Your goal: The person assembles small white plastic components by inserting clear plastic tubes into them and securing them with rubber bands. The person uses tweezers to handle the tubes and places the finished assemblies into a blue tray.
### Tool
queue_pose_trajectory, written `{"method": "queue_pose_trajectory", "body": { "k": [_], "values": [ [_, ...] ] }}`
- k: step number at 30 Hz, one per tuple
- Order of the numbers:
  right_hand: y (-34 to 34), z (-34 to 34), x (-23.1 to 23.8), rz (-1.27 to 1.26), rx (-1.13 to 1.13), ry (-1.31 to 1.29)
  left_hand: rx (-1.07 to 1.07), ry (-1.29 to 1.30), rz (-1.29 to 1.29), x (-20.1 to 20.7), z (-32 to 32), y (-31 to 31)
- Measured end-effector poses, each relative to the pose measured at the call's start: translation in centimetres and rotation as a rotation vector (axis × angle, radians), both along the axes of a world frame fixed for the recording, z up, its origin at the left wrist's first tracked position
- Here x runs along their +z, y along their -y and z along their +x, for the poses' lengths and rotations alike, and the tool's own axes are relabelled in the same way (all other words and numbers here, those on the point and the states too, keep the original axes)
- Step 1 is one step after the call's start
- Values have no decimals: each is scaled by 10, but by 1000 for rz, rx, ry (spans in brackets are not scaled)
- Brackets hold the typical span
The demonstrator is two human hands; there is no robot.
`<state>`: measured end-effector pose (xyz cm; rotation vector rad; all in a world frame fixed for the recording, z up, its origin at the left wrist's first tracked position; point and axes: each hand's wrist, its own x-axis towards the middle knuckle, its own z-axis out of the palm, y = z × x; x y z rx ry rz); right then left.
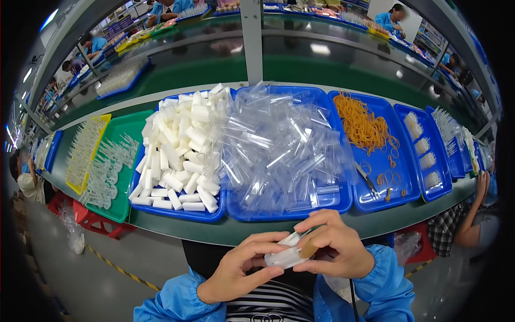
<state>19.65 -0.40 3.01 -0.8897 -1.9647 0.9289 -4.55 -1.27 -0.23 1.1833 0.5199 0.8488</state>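
In front of my body, below the table edge, my left hand [247, 266] and my right hand [337, 248] meet around a small bundle of white and clear plastic pieces [284, 258]. My left fingers and thumb close on its left side. The right fingers and thumb grip its other end, where a tan band or cover [308, 249] shows at a fingertip; I cannot tell which. Nearest to the hands is a blue tray [241, 213] heaped with clear plastic sleeves [284, 150]. Left of it, short white tubes [177, 155] fill another blue tray [177, 216].
On the right, a blue tray [378, 201] holds orange rubber bands [365, 123] and tweezers [367, 180]. A further blue tray [442, 189] has white bundles. Green [126, 209] and yellow [80, 189] trays with thin-stemmed parts stand left. A metal post [251, 43] rises behind; co-workers sit around.
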Motion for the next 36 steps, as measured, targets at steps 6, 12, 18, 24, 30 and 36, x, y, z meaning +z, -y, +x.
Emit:
{"method": "queue_pose_trajectory", "body": {
  "k": [6,12,18,24,30,36],
  "values": [
    [-58,18,12,594,-395,490,55,-49,-32,0,0,2],
    [-82,18,-5,831,-459,822,71,2,-103,-4,4,2],
    [-65,16,10,492,-532,415,148,76,-115,-4,2,4],
    [-22,-15,21,-270,-384,-595,250,36,-22,-6,13,1],
    [-16,-16,5,-249,-332,-437,309,4,30,-1,12,4],
    [-16,-38,2,-358,-403,-509,346,-32,10,-1,8,8]
  ]
}}
